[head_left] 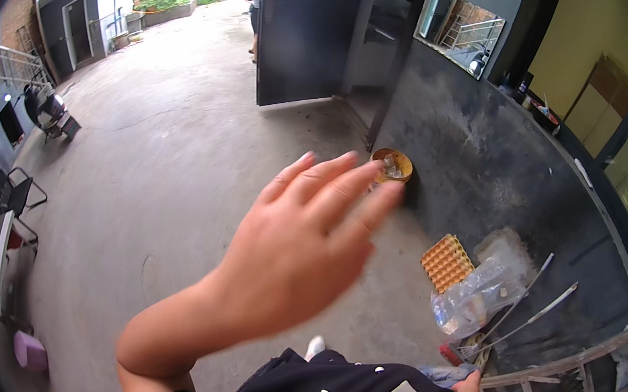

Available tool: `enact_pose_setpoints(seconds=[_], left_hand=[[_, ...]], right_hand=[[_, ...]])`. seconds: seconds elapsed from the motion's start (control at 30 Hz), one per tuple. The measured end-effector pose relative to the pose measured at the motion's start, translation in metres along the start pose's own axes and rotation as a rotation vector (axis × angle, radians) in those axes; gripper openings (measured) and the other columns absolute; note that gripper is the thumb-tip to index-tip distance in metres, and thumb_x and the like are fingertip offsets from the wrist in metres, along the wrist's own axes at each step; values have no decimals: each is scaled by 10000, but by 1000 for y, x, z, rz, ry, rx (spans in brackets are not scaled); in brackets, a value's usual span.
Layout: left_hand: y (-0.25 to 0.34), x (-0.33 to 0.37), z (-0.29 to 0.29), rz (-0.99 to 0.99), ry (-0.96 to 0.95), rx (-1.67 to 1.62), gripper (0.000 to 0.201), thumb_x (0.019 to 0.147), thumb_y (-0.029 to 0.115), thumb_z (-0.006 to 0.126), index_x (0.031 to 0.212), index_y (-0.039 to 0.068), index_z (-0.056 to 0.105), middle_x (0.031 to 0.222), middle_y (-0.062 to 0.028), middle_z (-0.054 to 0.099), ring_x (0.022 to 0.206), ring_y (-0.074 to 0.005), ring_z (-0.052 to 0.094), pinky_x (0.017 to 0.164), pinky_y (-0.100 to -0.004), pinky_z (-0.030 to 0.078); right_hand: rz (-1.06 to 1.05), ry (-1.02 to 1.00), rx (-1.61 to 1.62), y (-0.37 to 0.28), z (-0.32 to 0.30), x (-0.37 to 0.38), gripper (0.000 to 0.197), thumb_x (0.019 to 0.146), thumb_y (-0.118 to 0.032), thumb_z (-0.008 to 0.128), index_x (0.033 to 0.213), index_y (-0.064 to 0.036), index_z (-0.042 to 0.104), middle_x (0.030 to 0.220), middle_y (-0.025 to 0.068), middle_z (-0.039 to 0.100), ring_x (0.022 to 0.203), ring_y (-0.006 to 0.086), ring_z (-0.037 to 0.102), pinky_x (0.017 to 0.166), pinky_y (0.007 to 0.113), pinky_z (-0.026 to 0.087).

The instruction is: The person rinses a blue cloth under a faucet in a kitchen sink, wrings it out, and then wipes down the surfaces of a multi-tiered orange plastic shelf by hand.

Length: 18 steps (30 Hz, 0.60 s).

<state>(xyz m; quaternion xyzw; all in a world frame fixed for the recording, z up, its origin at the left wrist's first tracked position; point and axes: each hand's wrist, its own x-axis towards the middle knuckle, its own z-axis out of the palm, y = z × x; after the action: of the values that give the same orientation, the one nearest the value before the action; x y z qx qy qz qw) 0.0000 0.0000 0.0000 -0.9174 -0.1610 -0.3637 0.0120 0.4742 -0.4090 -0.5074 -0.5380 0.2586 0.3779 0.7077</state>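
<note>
Well, the left hand point(298, 255) is raised mid-view, fingers slightly apart; at five o'clock the right hand point(469, 388) touches grey cloth point(443, 375), fingers' grip hard to tell.

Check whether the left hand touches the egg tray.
Apart. The head view shows a strip of floor between the left hand and the egg tray.
</note>
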Motion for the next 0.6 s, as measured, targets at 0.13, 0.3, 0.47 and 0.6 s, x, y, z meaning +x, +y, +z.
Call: enact_pose_setpoints(seconds=[0.13, 0.3, 0.47, 0.6], left_hand=[[-141, -6, 86, -233, -259, -257, 335, 823, 164, 599, 1132, 47, 543, 1066, -148, 583, 964, -314, 561, 813, -385, 466], [-300, -63, 176, -663, -525, -31, 317, 813, 229, 596, 1094, 84, 569, 1035, -144, 593, 963, -323, 556, 809, -403, 459], [-428, -213, 236, -1306, -661, -90, 323, 762, 291, 593, 1006, 85, 633, 939, -138, 651, 906, -297, 610, 780, -381, 489], [-477, -306, 307, -1562, -1019, 18, 354, 736, 301, 588, 995, 66, 646, 973, -154, 644, 948, -277, 610, 813, -368, 487]], right_hand=[[50, 196, -65, 35, 77, 51, 541, 817, -502, 382, 1155, -102, 512, 1216, 75, 517, 1084, 318, 505, 940, 550, 351], [111, 346, -248, 48, 190, 144, 576, 834, -497, 358, 1212, -75, 465, 1226, 73, 501, 1083, 316, 503, 944, 560, 327], [97, -106, -228, 57, 473, 142, 522, 865, -472, 373, 1203, -96, 502, 1203, 66, 531, 1075, 283, 528, 908, 572, 383], [134, -289, -90, 36, 619, 212, 384, 872, -423, 420, 1026, -111, 581, 1101, 80, 584, 1019, 299, 550, 905, 539, 408]])
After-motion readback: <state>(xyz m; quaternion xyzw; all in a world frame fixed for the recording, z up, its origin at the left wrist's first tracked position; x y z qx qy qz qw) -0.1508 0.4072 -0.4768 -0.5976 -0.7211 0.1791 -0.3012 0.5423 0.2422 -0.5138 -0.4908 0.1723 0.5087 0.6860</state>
